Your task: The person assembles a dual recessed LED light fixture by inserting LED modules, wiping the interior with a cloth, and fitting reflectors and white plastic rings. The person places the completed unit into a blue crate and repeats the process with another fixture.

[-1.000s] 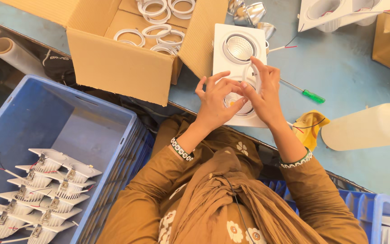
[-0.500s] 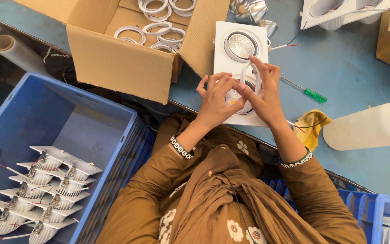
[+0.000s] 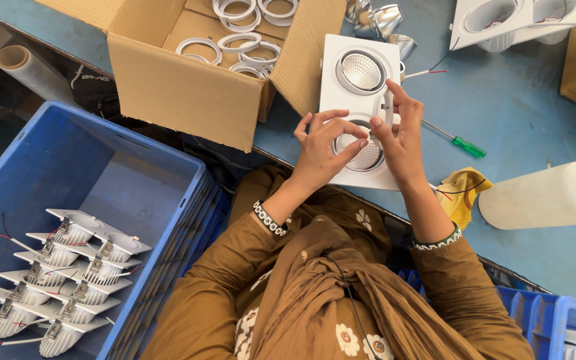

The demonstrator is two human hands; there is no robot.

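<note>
A white twin downlight frame [image 3: 341, 63] lies on the blue table in front of me. Its far socket holds a silver lamp reflector [image 3: 361, 72]. My left hand [image 3: 321, 150] and my right hand [image 3: 401, 133] are both over the near socket, fingers pressed on a white ring and the lamp [image 3: 367, 157] set in it. My right fingers pinch the ring's right edge, and my left fingertips rest on its left rim. Both of my sleeves are brown with patterned cuffs.
A cardboard box [image 3: 188, 87] of white rings [image 3: 238, 40] stands at the left. A green-handled screwdriver [image 3: 461, 143], yellow cloth [image 3: 465, 190] and white plastic bottle [image 3: 548, 197] lie to the right. A blue crate [image 3: 135, 187] of stacked lamp fittings [image 3: 61, 267] sits at lower left. More white frames [image 3: 501, 20] lie farther back.
Both hands have stayed over the near socket. The fingers have shifted a little around the ring, and the view has moved slightly.
</note>
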